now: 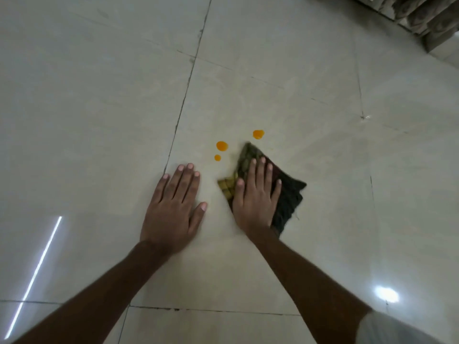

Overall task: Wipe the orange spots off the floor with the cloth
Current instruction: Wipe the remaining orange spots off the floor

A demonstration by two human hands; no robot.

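The right hand lies palm-down on the cloth, fingers spread and flat, pressing it to the floor rather than clutching it; the forearm runs back toward the lower right. The dark, folded cloth shows past the fingertips and out to the hand's right, with a yellowish checked patch by the thumb. The left hand rests flat and open on bare tile, holding nothing, just beside the right. Three orange spots sit beyond the fingertips: the large spot and small spot between the two hands, the far spot just past the cloth's tip.
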